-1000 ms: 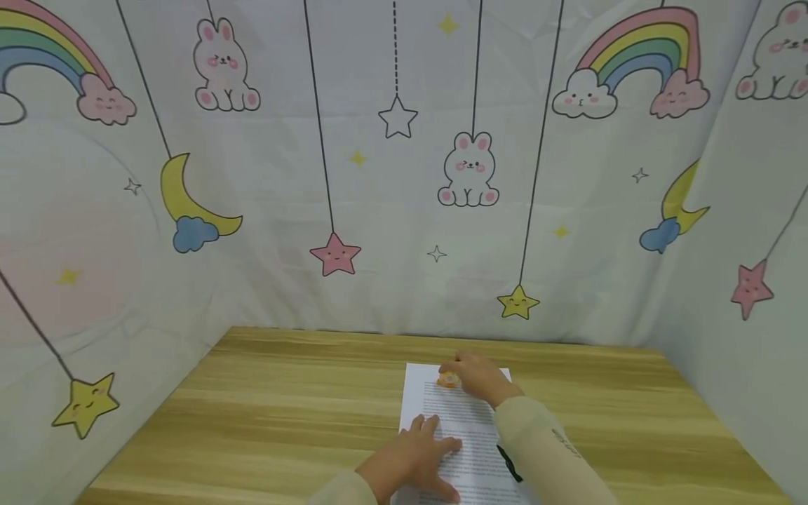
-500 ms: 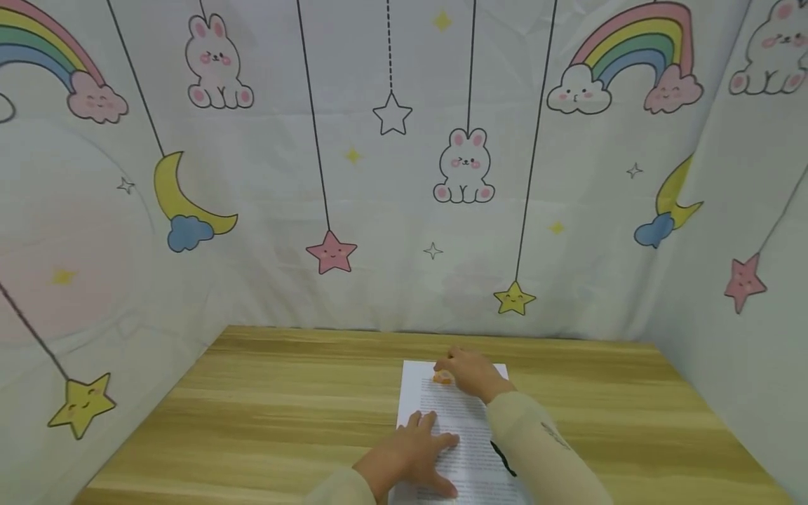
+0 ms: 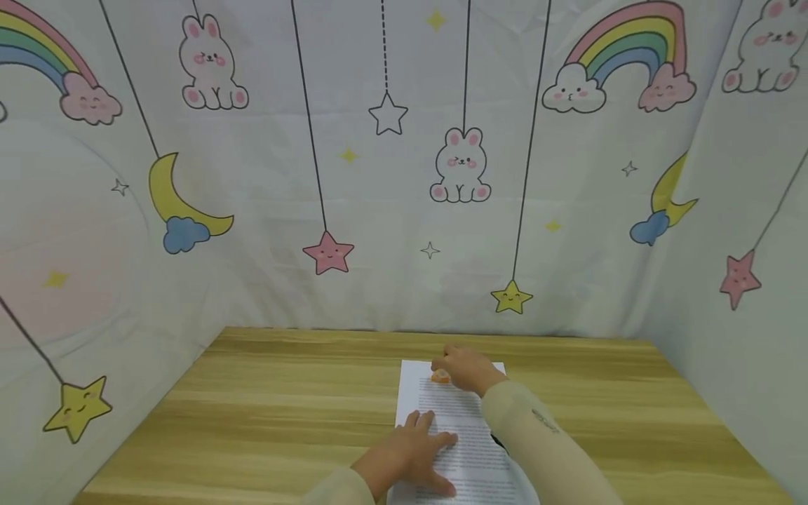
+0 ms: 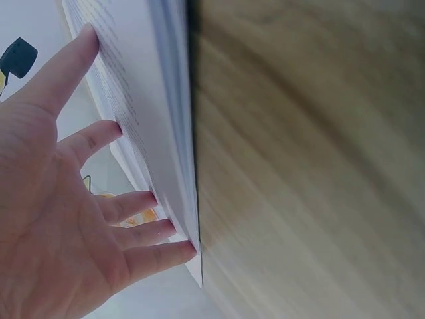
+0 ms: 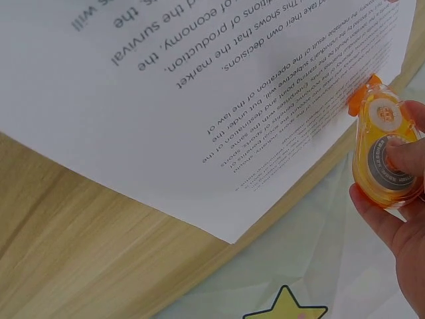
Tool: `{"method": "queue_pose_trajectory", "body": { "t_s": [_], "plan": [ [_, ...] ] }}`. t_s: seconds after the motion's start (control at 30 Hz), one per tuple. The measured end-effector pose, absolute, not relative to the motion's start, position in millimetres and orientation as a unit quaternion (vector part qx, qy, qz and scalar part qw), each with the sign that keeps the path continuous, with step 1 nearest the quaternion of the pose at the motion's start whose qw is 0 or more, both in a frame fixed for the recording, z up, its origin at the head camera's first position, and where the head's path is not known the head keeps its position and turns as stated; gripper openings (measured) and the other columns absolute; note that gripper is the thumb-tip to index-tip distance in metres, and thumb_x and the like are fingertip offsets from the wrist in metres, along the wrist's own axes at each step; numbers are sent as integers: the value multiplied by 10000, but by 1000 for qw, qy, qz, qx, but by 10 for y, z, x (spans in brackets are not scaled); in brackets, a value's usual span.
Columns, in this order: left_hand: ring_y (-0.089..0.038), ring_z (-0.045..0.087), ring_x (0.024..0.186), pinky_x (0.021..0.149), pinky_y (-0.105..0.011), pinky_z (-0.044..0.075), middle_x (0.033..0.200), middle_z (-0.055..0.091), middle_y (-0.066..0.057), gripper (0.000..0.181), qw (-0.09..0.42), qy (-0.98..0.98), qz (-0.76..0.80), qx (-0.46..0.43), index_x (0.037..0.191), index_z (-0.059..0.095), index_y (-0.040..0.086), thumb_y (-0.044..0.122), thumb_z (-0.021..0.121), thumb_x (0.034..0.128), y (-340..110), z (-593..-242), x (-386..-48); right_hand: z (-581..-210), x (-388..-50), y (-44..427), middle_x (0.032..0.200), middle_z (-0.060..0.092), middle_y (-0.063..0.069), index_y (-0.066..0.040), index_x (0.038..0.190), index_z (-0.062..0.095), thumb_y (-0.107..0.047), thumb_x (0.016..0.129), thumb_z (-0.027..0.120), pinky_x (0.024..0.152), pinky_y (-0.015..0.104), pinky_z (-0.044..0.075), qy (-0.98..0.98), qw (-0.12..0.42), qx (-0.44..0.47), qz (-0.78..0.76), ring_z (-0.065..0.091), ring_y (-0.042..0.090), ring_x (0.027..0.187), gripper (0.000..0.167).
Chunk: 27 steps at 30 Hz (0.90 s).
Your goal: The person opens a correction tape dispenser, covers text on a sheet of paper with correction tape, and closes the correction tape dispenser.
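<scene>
A printed sheet of paper (image 3: 467, 421) lies on the wooden table; in the left wrist view it looks like the top of a thin stack. My left hand (image 3: 413, 452) rests on its lower left part with fingers spread and fairly straight, the fingertips touching the page. Near the top of the page, my right hand (image 3: 470, 368) holds an orange see-through correction tape dispenser (image 5: 385, 149) between thumb and fingers. The dispenser's orange tip (image 5: 362, 98) is at the printed lines close to the paper's edge; whether it touches the page I cannot tell.
The wooden tabletop (image 3: 284, 400) extends on both sides of the paper. Behind it and at the sides hangs a white cloth (image 3: 271, 294) printed with rabbits, stars and rainbows. A small dark object (image 4: 18, 58) sits by the right forearm.
My right hand and the correction tape have shifted very slightly left along the top of the page. The left hand keeps its place on the paper. The head view has drifted a little.
</scene>
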<state>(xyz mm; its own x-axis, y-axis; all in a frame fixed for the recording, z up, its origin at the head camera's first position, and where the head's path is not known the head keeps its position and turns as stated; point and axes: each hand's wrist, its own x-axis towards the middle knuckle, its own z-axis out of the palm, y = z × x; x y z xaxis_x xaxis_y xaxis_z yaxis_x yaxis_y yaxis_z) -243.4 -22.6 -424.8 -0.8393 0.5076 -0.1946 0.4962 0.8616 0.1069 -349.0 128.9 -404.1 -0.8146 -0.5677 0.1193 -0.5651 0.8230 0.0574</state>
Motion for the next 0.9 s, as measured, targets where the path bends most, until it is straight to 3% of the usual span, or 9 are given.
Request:
{"method": "queue_pose_trajectory", "body": {
  "t_s": [0.3, 0.67, 0.9],
  "plan": [
    [-341, 299, 1340, 1000, -537, 361, 1453, 322, -105, 721, 140, 957, 49, 249, 1298, 471, 421, 634, 697, 647, -236, -4229, -2444, -3998, -3473, 1263, 1025, 604, 69, -211, 1042, 669, -29, 855, 594, 868, 385, 492, -951, 63, 300, -41, 595, 252, 970, 272],
    [-342, 291, 1346, 1010, -540, 349, 1459, 315, -112, 725, 140, 958, 55, 245, 1303, 471, 416, 626, 701, 648, -222, -4215, -2450, -3970, -3460, 1310, 1083, 595, 82, -204, 1063, 656, -29, 879, 564, 907, 410, 473, -954, 48, 293, -28, 566, 271, 1051, 270],
    [-352, 285, 1347, 1006, -547, 352, 1462, 302, -125, 744, 145, 957, 49, 248, 1317, 454, 414, 630, 697, 648, -225, -4231, -2462, -4011, -3479, 1351, 1069, 591, 60, -223, 1073, 658, -40, 884, 568, 907, 389, 479, -958, 47, 280, -30, 574, 241, 1023, 279]
  ]
}}
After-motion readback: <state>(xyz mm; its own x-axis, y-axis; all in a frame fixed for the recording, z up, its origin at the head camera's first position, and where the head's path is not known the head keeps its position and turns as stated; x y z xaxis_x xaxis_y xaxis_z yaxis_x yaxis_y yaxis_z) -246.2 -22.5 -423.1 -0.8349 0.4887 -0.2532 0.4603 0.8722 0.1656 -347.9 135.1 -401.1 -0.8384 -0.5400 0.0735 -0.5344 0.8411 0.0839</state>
